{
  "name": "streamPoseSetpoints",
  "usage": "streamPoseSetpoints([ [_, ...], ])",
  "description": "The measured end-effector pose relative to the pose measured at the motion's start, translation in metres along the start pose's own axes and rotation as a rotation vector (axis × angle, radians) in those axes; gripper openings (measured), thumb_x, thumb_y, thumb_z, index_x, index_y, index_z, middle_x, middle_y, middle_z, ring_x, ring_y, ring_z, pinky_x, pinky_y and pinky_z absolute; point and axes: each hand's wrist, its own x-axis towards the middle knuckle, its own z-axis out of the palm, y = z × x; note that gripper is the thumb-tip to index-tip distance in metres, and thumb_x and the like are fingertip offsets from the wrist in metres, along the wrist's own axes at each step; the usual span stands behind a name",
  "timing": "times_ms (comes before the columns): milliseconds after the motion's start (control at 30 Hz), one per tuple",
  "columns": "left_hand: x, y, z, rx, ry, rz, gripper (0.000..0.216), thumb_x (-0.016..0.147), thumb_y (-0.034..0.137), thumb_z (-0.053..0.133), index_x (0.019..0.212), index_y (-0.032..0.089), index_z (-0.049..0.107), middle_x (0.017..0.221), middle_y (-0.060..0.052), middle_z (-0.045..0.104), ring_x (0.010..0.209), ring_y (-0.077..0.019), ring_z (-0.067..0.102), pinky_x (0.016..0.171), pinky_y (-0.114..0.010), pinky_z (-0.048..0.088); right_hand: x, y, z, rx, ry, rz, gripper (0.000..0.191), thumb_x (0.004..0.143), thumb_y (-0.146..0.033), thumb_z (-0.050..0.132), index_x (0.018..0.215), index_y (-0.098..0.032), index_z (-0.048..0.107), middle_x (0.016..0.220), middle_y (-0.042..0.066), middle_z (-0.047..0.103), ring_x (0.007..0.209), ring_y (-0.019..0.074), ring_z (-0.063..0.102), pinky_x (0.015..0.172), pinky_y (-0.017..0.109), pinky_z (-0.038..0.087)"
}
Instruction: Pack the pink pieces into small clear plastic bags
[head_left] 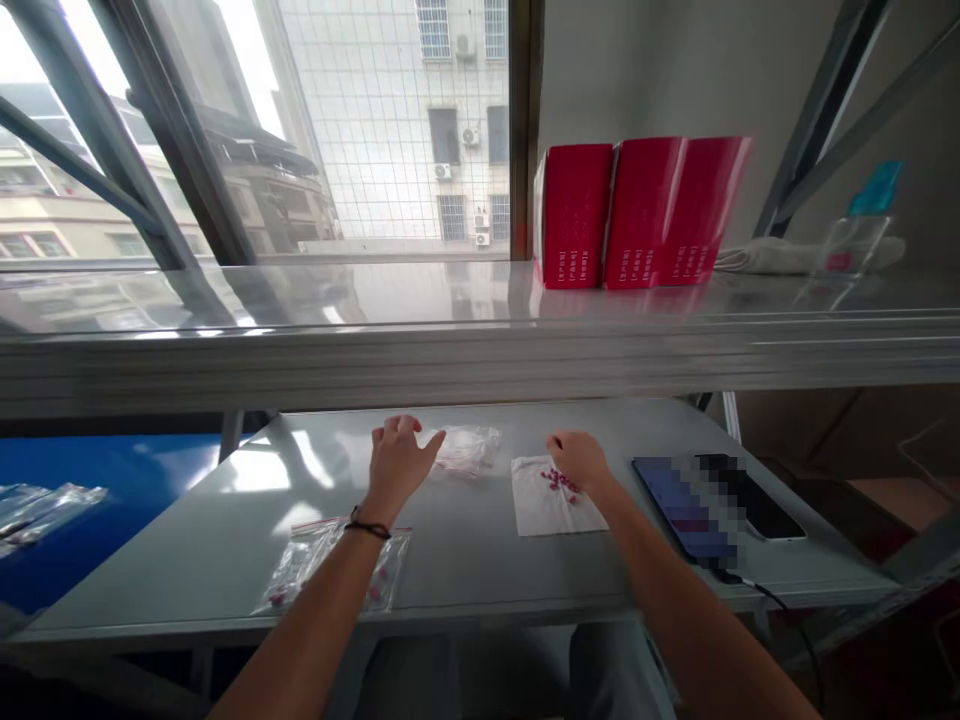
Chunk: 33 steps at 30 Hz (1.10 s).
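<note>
Small red/pink pellets [559,482] lie heaped on a white paper sheet [551,510] mid-table, prob. so they stay together and show up against white. Right hand [579,461] rests over the heap, fingers curled down; a pinch can't be made out. Left of the sheet, left hand [395,459] lies flat and loose, thumb touching a clear crinkled plastic bag [469,448], holding nothing. Nearer than the sheet, more clear zip bags [330,565], partly hidden by the forearm. Right of the sheet, a dark tablet [686,505], blurred.
</note>
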Motion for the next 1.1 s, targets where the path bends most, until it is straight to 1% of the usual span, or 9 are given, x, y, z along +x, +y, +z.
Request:
streamPoseSetpoints([
  [100, -0.037, -0.029, -0.036, 0.226, -0.046, 0.122, 0.023, 0.089, 0.046, 0.056, 0.088, 0.024, 0.062, 0.104, -0.010, 0.069, 0.102, -0.0328, 0.063, 0.095, -0.046, 0.048, 0.005, 0.014, 0.011, -0.212, -0.076, -0.070, 0.031, 0.097, -0.030, 0.049, 0.081, -0.019, 0.073, 0.090, 0.013, 0.078, 0.087, 0.0238, 0.069, 0.070, 0.031, 0.034],
  [200, -0.091, -0.061, -0.054, 0.330, -0.150, 0.180, 0.025, 0.097, 0.042, 0.050, 0.089, 0.025, 0.067, 0.091, -0.004, 0.073, 0.088, -0.0273, 0.069, 0.078, -0.038, 0.054, 0.003, 0.021, 0.018, -0.327, -0.092, -0.142, 0.034, 0.102, -0.029, 0.042, 0.090, -0.019, 0.072, 0.098, 0.012, 0.078, 0.088, 0.0220, 0.069, 0.069, 0.031, 0.033],
  [367, -0.160, -0.091, -0.040, 0.407, -0.052, 0.379, 0.037, 0.097, 0.047, 0.060, 0.120, 0.020, 0.071, 0.118, -0.012, 0.076, 0.111, -0.0345, 0.069, 0.100, -0.052, 0.055, 0.001, 0.024, 0.021, -0.372, -0.079, -0.213, 0.029, 0.102, -0.025, 0.043, 0.090, -0.019, 0.068, 0.101, 0.010, 0.075, 0.090, 0.0199, 0.066, 0.070, 0.031, 0.032],
  [567, -0.179, -0.090, -0.032, 0.336, -0.198, 0.446, 0.048, 0.090, 0.035, 0.074, 0.135, 0.023, 0.064, 0.134, -0.011, 0.072, 0.122, -0.0344, 0.066, 0.102, -0.051, 0.057, 0.000, 0.025, 0.016, -0.353, -0.047, -0.248, 0.027, 0.099, -0.023, 0.046, 0.082, -0.020, 0.067, 0.094, 0.008, 0.074, 0.085, 0.0190, 0.064, 0.066, 0.030, 0.031],
  [700, -0.178, -0.078, -0.041, 0.143, -0.284, 0.491, 0.034, 0.094, 0.015, 0.061, 0.125, 0.028, 0.071, 0.122, -0.005, 0.077, 0.114, -0.0283, 0.069, 0.100, -0.046, 0.057, -0.001, 0.010, -0.003, -0.305, 0.050, -0.202, 0.033, 0.099, -0.026, 0.042, 0.080, -0.017, 0.068, 0.094, 0.015, 0.074, 0.088, 0.0241, 0.064, 0.066, 0.032, 0.033],
  [833, -0.190, -0.060, -0.041, -0.296, -0.234, 0.261, 0.018, 0.097, 0.027, 0.062, 0.100, 0.025, 0.079, 0.098, -0.005, 0.078, 0.094, -0.0236, 0.071, 0.086, -0.035, 0.058, -0.041, -0.024, -0.029, -0.193, 0.093, -0.219, 0.035, 0.100, -0.027, 0.038, 0.098, -0.015, 0.071, 0.095, 0.014, 0.074, 0.085, 0.0229, 0.065, 0.071, 0.032, 0.042],
  [900, -0.205, -0.048, -0.036, -0.593, -0.156, 0.008, 0.018, 0.091, 0.037, 0.071, 0.095, 0.023, 0.080, 0.091, -0.005, 0.078, 0.085, -0.0212, 0.070, 0.077, -0.030, 0.056, -0.083, -0.040, -0.036, -0.032, -0.056, -0.320, 0.032, 0.100, -0.033, 0.044, 0.114, -0.022, 0.070, 0.094, 0.005, 0.076, 0.080, 0.0179, 0.066, 0.072, 0.027, 0.047],
  [1000, -0.238, -0.031, -0.028, -1.054, -0.079, -0.345, 0.029, 0.078, 0.044, 0.084, 0.093, 0.020, 0.081, 0.086, -0.004, 0.076, 0.077, -0.0168, 0.067, 0.070, -0.025, 0.054, -0.159, -0.057, -0.034, 0.472, -0.491, -0.434, 0.046, 0.097, -0.044, 0.055, 0.140, -0.028, 0.059, 0.125, 0.006, 0.072, 0.094, 0.0187, 0.068, 0.080, 0.029, 0.053],
  [1100, -0.272, -0.016, -0.026, -1.320, -0.106, -0.523, 0.031, 0.068, 0.040, 0.092, 0.088, 0.018, 0.082, 0.089, -0.004, 0.075, 0.081, -0.0158, 0.067, 0.073, -0.024, 0.054, -0.223, -0.060, -0.025, 0.597, -0.558, -0.428, 0.032, 0.097, -0.046, 0.058, 0.116, -0.024, 0.073, 0.108, 0.006, 0.074, 0.094, 0.0210, 0.065, 0.082, 0.032, 0.050],
])
